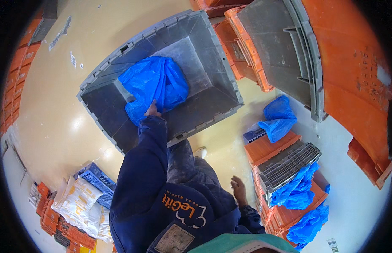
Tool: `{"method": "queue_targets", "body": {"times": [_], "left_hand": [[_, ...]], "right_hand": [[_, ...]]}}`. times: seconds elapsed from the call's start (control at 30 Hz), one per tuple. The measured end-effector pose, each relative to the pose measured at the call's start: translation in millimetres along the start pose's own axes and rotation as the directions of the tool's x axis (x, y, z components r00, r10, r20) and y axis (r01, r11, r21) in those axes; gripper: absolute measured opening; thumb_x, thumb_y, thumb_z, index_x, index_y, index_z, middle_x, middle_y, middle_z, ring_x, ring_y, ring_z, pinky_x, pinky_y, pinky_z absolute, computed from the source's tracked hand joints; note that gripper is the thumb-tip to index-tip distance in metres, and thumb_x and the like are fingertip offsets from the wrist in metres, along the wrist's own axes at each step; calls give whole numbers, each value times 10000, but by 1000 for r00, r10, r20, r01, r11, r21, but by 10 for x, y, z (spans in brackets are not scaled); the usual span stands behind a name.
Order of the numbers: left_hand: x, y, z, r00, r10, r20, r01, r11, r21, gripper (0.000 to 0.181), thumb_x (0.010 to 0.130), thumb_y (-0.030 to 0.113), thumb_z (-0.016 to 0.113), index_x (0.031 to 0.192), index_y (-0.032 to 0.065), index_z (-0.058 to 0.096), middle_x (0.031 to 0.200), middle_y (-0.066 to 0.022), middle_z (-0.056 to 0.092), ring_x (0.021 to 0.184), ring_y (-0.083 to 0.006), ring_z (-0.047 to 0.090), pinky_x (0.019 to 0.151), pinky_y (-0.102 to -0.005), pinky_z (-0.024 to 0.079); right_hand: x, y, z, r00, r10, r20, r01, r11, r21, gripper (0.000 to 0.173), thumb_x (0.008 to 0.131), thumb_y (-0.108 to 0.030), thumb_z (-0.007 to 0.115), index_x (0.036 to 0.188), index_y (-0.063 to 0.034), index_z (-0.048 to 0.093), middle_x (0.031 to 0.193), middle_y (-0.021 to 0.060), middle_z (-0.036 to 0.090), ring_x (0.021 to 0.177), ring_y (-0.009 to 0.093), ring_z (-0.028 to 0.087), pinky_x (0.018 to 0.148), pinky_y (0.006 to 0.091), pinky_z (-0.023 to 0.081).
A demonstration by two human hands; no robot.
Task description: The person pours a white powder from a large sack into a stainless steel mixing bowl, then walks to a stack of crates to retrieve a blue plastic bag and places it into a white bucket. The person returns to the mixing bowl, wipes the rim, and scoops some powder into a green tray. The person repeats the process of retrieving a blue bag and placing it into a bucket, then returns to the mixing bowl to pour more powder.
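Note:
A large grey plastic crate (215, 104) lies tilted before me with its open top towards me. Inside it is a filled or bunched blue plastic bag (161, 79). My left hand (153, 109) grips the near edge of that bag, its fingertips partly hidden in the folds. Down at my right side hangs my right hand (239, 189), fingers apart and holding nothing, near a stack of orange crates (257, 180).
Orange and grey crates (278, 47) stand stacked at the upper right. More blue plastic bags (279, 117) lie on crates at the right. White sacks (79, 202) rest by a blue pallet (96, 182) at the lower left. Orange crates (19, 82) line the left.

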State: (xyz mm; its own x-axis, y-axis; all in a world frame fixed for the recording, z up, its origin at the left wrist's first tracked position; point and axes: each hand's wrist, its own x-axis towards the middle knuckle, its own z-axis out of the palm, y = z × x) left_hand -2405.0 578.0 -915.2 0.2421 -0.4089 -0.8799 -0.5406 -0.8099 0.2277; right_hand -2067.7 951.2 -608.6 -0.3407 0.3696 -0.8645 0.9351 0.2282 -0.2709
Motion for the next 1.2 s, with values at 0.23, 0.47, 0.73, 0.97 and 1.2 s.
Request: {"method": "queue_targets", "body": {"times": [0.23,0.47,0.73,0.97,1.2], "left_hand": [[666,-84,-33,976,-76,202,40,984,176,859,764,314,771,1436,142,263,1304,-165,428,1041,-397,507,821,-513,532],[864,-412,-79,806,-437,400,365,898,246,718,825,326,717,1382,82,337,1160,-158,493,909,-361,548,753,-477,557],[517,38,148,716,684,138,-691,723,0,501,772,87,663,1229,-39,501,1023,-117,648,875,-245,611,778,-355,483],[-1606,489,-59,-44,773,633,-999,-35,-26,167,687,30,620,846,-7,588,871,-190,627,777,-333,595,715,-396,466],[-3600,-481,-1170,-747,50,663,-566,-571,-595,221,674,56,662,894,75,674,978,-170,640,947,-382,581,822,-480,472]], "right_hand": [[-164,-102,275,992,43,116,-44,999,8,398,912,-154,591,1272,7,535,1195,193,627,1074,284,629,911,356,498],[28,114,350,999,-30,37,30,1000,-2,405,903,-159,597,1263,16,542,1156,144,646,923,205,642,744,303,520],[14,-12,405,990,70,120,-72,997,11,388,918,-151,592,1263,19,542,1180,187,636,1070,270,631,908,339,498],[-29,222,350,990,-127,52,122,989,86,435,908,-170,590,1301,-1,516,1187,134,636,981,207,637,771,302,525],[-128,278,-98,907,-391,-157,420,871,256,439,906,-168,581,1309,-9,509,1213,110,608,994,189,618,847,317,496]]}}
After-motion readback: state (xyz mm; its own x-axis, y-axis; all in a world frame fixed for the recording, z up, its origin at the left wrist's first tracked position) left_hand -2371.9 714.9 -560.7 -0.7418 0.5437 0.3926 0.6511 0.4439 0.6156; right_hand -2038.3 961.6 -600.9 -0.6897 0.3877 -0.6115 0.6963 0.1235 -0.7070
